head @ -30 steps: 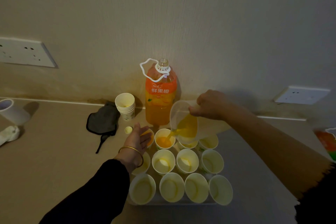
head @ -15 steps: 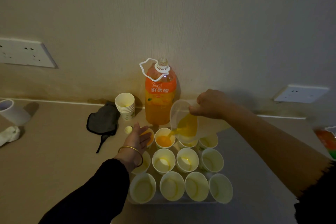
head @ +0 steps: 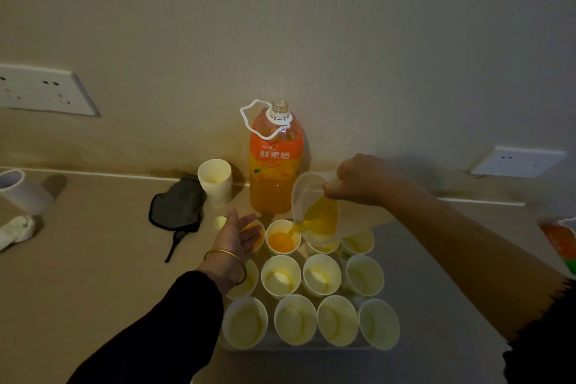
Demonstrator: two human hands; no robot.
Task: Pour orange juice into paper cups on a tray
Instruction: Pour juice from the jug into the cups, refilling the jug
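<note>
your left hand [head: 240, 235] is open, fingers straight, over the back-left cup [head: 260, 237], which already holds juice. tilt gently so the thin stream lands in the middle of the next cup [head: 282, 240], roughly half full. your right hand [head: 361, 179] grips the tipped clear jug [head: 314, 215], juice pooled at its spout. the other cups [head: 280, 277] on the tray [head: 311, 348] look empty or nearly so.

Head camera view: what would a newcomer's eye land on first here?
The bright orange juice bottle, uncapped against the wall, draws the eye first. In front of it the right hand tilts a clear jug, streaming juice into a paper cup in the back row. The left hand is held open just left of that cup.
</note>
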